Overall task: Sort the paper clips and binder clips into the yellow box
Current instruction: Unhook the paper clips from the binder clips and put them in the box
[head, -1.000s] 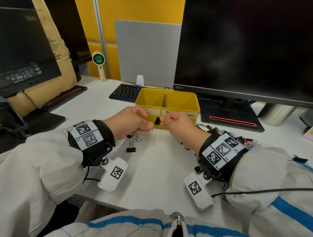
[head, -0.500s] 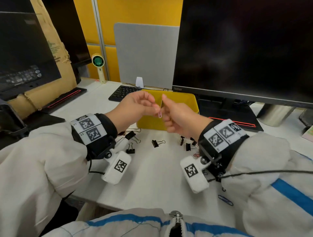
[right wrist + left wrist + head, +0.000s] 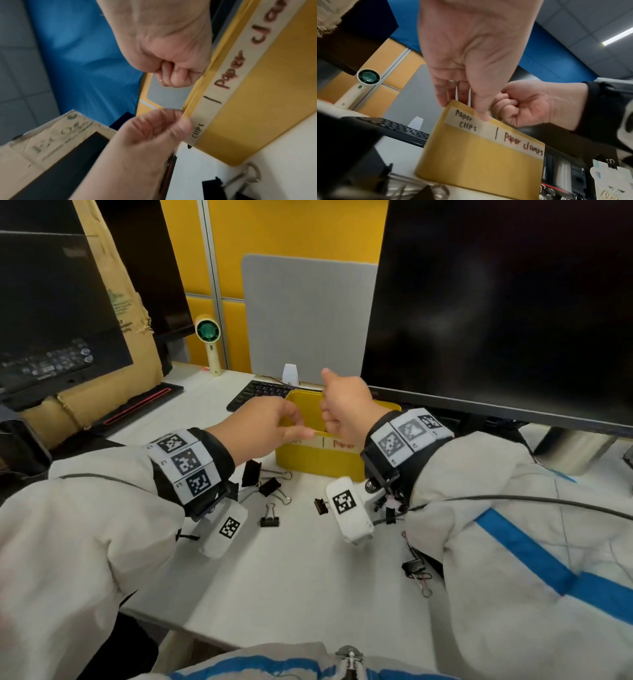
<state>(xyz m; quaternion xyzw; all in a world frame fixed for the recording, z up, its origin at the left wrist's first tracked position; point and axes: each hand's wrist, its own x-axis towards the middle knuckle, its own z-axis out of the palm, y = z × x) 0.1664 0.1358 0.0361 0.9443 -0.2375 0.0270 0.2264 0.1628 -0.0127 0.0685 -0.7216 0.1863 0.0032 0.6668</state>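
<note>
The yellow box [image 3: 318,463] stands in front of the big monitor; its labels read "paper clips" on the left and "paper clamps" on the right. My left hand [image 3: 298,426] hovers over the left compartment, fingers [image 3: 450,94] reaching down to the rim, and no clip shows in it. My right hand [image 3: 342,409] is a fist just above the box's middle, thumb up, with nothing seen inside it. Several black binder clips [image 3: 270,517] lie on the white desk before the box, under my wrists.
A large dark monitor [image 3: 496,302] overhangs the box from the right. A black keyboard [image 3: 260,392] lies behind the box. A small hand fan [image 3: 207,332] stands at the back. A cardboard-wrapped screen [image 3: 61,320] fills the left side. More clips [image 3: 416,570] lie by my right sleeve.
Both hands moved forward and up over the box. The pink paper clip pinched between them half a second ago is no longer seen. The left fingers have loosened.
</note>
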